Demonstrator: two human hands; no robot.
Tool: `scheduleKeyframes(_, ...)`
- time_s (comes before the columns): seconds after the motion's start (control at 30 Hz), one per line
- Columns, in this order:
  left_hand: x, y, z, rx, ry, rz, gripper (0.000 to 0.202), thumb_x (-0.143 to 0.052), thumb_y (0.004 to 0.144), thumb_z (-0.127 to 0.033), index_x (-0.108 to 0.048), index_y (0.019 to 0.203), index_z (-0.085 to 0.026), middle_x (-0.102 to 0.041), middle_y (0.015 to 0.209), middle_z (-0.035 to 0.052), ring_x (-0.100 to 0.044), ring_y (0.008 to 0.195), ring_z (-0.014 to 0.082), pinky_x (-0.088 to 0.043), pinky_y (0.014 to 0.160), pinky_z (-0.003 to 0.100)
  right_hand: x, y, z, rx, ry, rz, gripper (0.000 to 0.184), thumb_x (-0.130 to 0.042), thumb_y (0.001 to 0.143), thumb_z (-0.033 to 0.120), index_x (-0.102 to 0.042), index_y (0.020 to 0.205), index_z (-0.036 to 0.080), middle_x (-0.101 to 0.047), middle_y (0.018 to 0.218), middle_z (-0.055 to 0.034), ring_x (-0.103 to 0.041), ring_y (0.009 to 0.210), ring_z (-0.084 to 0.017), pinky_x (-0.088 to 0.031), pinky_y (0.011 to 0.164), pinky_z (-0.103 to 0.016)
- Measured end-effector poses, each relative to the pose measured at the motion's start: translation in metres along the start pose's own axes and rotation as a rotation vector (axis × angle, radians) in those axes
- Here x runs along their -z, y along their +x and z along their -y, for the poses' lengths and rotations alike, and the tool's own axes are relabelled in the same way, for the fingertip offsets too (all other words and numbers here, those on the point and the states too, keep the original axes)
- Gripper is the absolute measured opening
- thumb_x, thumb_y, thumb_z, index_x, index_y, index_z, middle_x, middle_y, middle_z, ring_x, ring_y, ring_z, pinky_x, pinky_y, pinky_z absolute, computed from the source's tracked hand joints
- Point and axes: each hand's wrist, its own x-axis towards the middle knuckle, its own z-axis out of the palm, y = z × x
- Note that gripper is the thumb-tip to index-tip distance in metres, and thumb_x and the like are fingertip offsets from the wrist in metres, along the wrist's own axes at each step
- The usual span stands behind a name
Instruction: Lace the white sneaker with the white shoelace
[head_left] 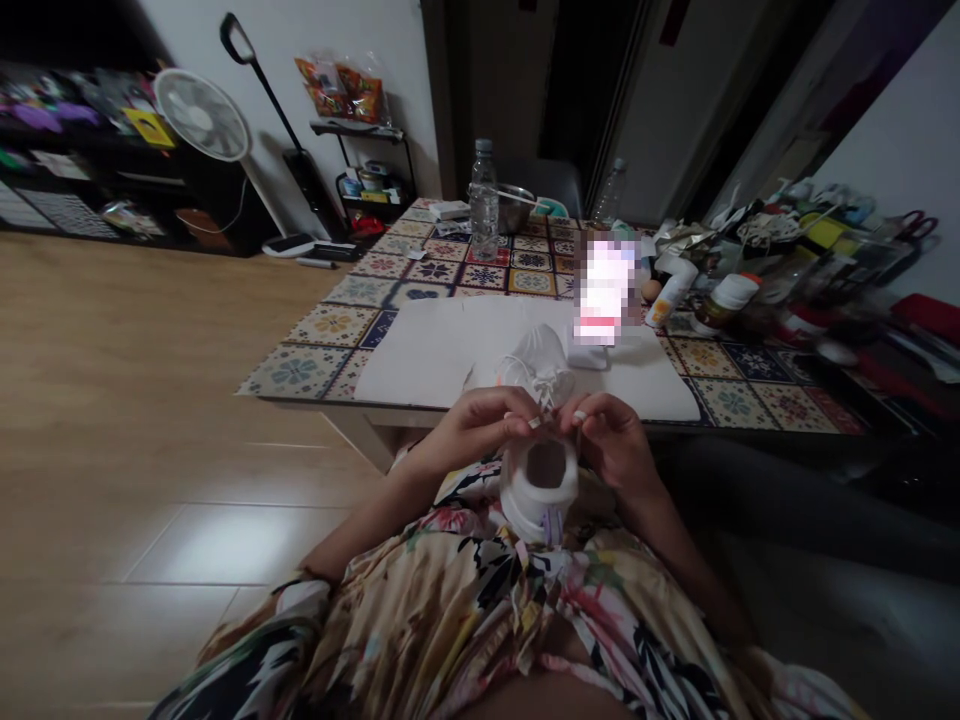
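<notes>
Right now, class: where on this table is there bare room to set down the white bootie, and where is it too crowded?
The white sheet has a bare stretch left of the other bootie, bordered by the patterned tablecloth. A narrower strip lies right of that bootie, near the sheet's front edge. Crowded: the table's right end, around the white-capped bottle, and the far end, by the water bottle.

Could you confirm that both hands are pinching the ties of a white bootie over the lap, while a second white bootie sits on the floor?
The second white bootie is not on the floor: the head view shows it on the white sheet on the table. The rest stands.
</notes>
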Motion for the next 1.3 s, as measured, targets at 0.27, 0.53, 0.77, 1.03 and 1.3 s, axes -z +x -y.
scheduleKeyframes(0.27, -0.008, 0.002, 0.002, -0.001, 0.196, -0.103, 0.029, -0.076, 0.078, -0.047, -0.073, 0.073, -0.018, -0.064, 0.075, 0.0046, -0.062, 0.072, 0.0152, -0.052, 0.07, 0.029, -0.011, -0.002, 0.013, 0.182, -0.568, -0.072, 0.007, -0.069, 0.086, 0.03, -0.073, 0.085, 0.025, -0.068, 0.084, -0.0019, -0.064, 0.081, -0.016, -0.053, 0.073, -0.029)
scheduleKeyframes(0.53, -0.015, 0.004, 0.004, 0.181, 0.0, -0.207, 0.023, -0.083, 0.069, -0.027, -0.072, 0.087, -0.017, -0.068, 0.075, 0.0005, -0.063, 0.065, 0.0114, -0.053, 0.067, 0.024, -0.016, -0.004, 0.018, 0.372, -0.826, 0.011, 0.005, -0.063, 0.091, 0.027, -0.067, 0.089, 0.025, -0.073, 0.085, -0.0026, -0.068, 0.081, -0.018, -0.054, 0.075, -0.031)
scheduleKeyframes(0.77, -0.018, 0.003, -0.002, 0.161, 0.155, -0.305, 0.02, -0.082, 0.07, -0.031, -0.069, 0.072, -0.015, -0.069, 0.07, 0.0019, -0.062, 0.066, 0.0128, -0.051, 0.065, 0.024, -0.02, -0.008, 0.019, 0.401, -0.872, -0.026, 0.003, -0.063, 0.091, 0.024, -0.066, 0.092, 0.024, -0.072, 0.085, -0.0019, -0.068, 0.081, -0.017, -0.054, 0.076, -0.029)
scheduleKeyframes(1.03, -0.019, -0.001, 0.002, 0.169, 0.253, -0.258, 0.021, -0.079, 0.073, -0.032, -0.067, 0.069, -0.016, -0.069, 0.07, 0.0026, -0.06, 0.068, 0.0142, -0.048, 0.068, 0.026, -0.021, -0.013, 0.005, 0.279, -0.716, -0.314, 0.009, -0.061, 0.092, 0.033, -0.063, 0.091, 0.023, -0.069, 0.079, -0.0015, -0.066, 0.069, -0.015, -0.054, 0.063, -0.026)
scheduleKeyframes(1.3, -0.015, -0.002, 0.001, 0.137, 0.273, -0.314, 0.022, -0.078, 0.074, -0.04, -0.075, 0.078, -0.018, -0.07, 0.074, 0.0049, -0.061, 0.072, 0.0173, -0.048, 0.069, 0.029, -0.02, -0.009, 0.023, 0.458, -1.076, 0.004, 0.013, -0.062, 0.09, 0.021, -0.066, 0.102, 0.025, -0.068, 0.096, -0.0061, -0.061, 0.093, -0.023, -0.051, 0.085, -0.04)
